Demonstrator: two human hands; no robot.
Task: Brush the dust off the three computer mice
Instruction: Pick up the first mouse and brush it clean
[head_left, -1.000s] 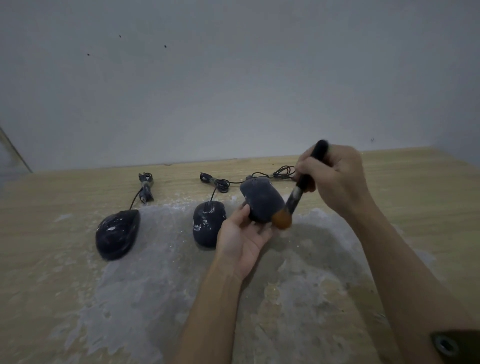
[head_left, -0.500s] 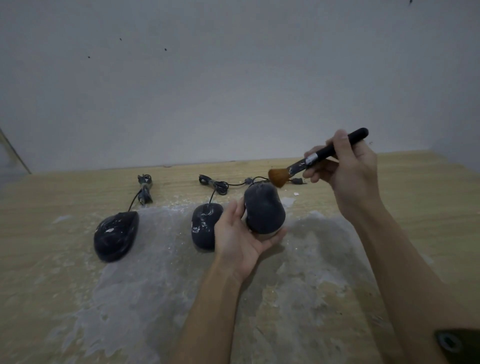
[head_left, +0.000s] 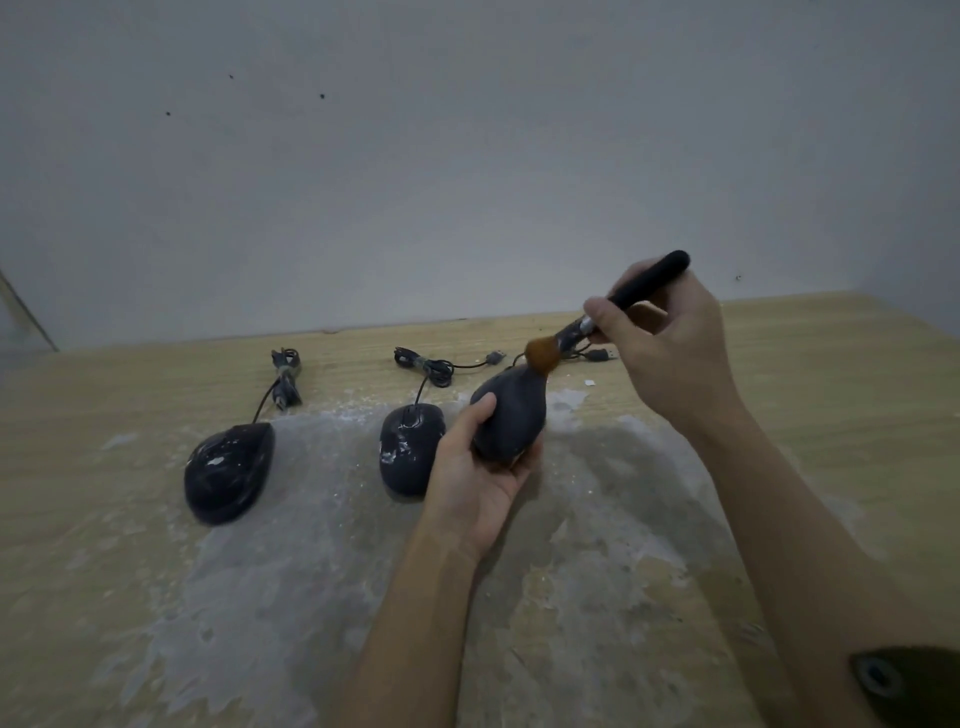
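My left hand (head_left: 475, 467) holds a dark, dusty computer mouse (head_left: 511, 415) lifted off the table, its front end pointing away from me. My right hand (head_left: 670, 343) grips a black-handled brush (head_left: 608, 322) whose brown bristles touch the front tip of that held mouse. A second dark mouse (head_left: 408, 447) with white dust specks lies on the table just left of my left hand. The third mouse (head_left: 228, 467) rests farther left, also speckled.
White dust (head_left: 322, 519) is spread over the wooden table (head_left: 831, 415) around and in front of the mice. Bundled black cables (head_left: 285, 379) and USB plugs (head_left: 496, 357) lie behind the mice near the grey wall (head_left: 467, 156).
The brush went from the mouse's near right side up to its far tip. My left hand turned the mouse more upright, and my right hand rose and moved back.
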